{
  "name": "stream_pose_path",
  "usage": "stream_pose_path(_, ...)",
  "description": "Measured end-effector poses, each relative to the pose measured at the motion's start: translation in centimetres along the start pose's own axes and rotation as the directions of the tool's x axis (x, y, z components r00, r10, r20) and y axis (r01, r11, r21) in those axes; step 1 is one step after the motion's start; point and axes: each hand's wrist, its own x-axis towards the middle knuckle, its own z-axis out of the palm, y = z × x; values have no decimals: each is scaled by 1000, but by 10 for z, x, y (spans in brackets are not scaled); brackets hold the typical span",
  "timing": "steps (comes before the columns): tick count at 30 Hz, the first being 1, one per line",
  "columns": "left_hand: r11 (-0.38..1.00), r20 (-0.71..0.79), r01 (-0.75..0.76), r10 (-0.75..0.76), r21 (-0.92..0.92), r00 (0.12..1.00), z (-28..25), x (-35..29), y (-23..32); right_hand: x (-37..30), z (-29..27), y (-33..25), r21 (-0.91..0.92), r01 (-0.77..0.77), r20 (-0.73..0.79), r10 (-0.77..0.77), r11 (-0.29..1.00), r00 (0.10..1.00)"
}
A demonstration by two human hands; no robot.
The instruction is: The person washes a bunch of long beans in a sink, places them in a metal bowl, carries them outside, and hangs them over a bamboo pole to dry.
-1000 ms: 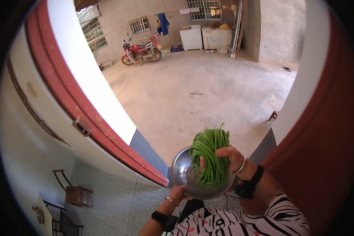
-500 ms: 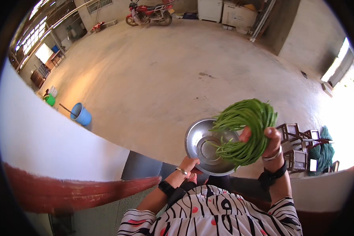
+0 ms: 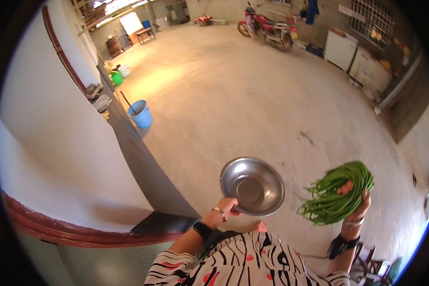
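My left hand (image 3: 228, 207) grips the near-left rim of a wide, round steel basin (image 3: 267, 194), which hangs in front of me with its hollow tilted up and nothing in it. Off to the right, my right hand (image 3: 362, 202) is closed round a thick bundle of long green beans (image 3: 336, 190). The bundle is bent over in a loop, and its loose ends trail to the left, apart from the basin. Some fingertips show through the beans; the rest of the fingers are hidden behind them.
A white wall with a dark red base (image 3: 128, 238) stands close on my left. Beyond it is a blue bucket (image 3: 140, 116) with a stick in it. Across the concrete floor are a red motorcycle (image 3: 267, 27) and white cabinets (image 3: 341, 46). Wooden stools (image 3: 367, 262) stand at lower right.
The beans have moved right, away from over the basin, whose inside is now in full view. My view has turned left and I stand nearer the wall's end and bucket.
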Motion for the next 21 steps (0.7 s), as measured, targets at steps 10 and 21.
stream_pose_path(10,949,-230,-181,122,-258,966,0,45,69,120,-102,12,37,-55,-147,59,998,987)
stream_pose_path(21,837,-248,-367,286,-406,926,-40,140,213,263,-152,63,-4,49,-257,-49,999,965)
